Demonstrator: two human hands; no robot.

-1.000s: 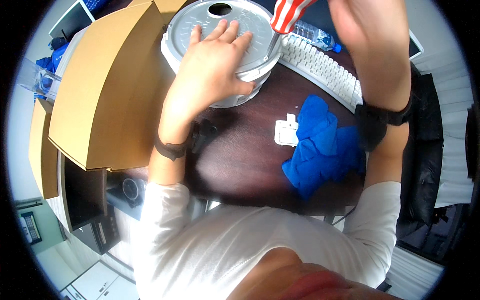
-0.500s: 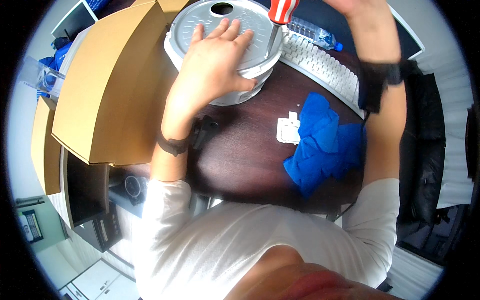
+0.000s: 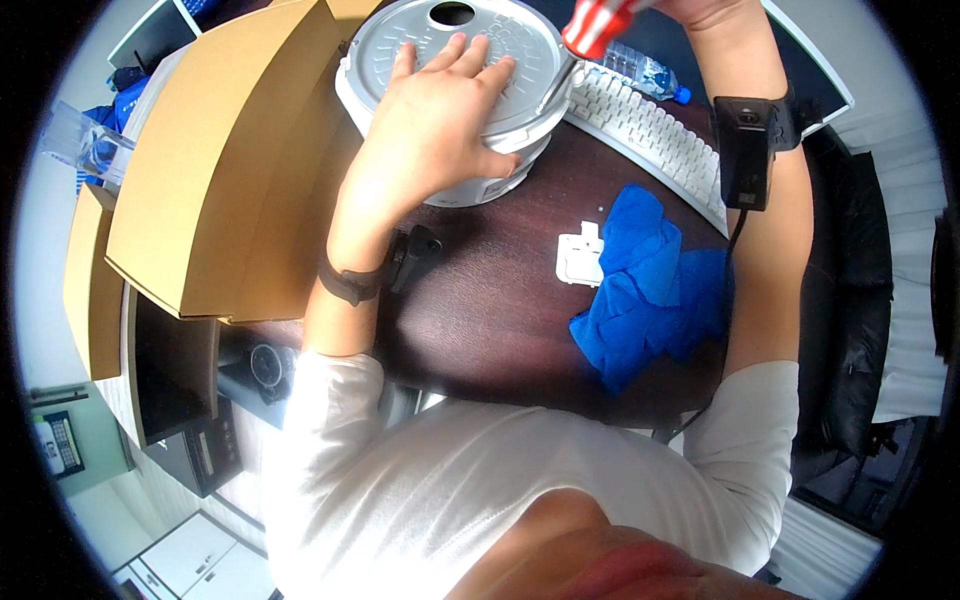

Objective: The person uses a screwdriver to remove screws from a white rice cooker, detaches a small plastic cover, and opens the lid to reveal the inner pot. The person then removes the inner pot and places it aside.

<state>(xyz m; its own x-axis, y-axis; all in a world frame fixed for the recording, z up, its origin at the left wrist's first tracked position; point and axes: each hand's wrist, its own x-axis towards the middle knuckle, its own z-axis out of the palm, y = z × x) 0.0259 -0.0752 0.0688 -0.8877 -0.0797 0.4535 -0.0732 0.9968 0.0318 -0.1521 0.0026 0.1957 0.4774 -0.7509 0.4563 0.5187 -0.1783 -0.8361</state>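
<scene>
My left hand (image 3: 440, 125) lies with spread fingers on the grey lid (image 3: 530, 65) of a round white tub (image 3: 500, 187). The lid has a round hole near its far edge. My right hand (image 3: 697, 12) is partly cut off by the top edge of the view. It grips the end of a screwdriver (image 3: 597, 28) with a red and white handle. The screwdriver leans to the right, and its metal shaft meets the lid's right rim; whether the tip sits under the edge I cannot tell.
A white keyboard (image 3: 650, 135) and a plastic water bottle (image 3: 645, 75) lie right of the tub. A blue cloth (image 3: 640, 290) and a small white plastic piece (image 3: 579, 256) are on the dark table (image 3: 480, 300). A large cardboard box (image 3: 220, 170) stands close on the left.
The screwdriver has tilted over, its handle swinging to the right while its shaft stays at the lid's rim. My right wrist has turned. My left hand stays on the lid.
</scene>
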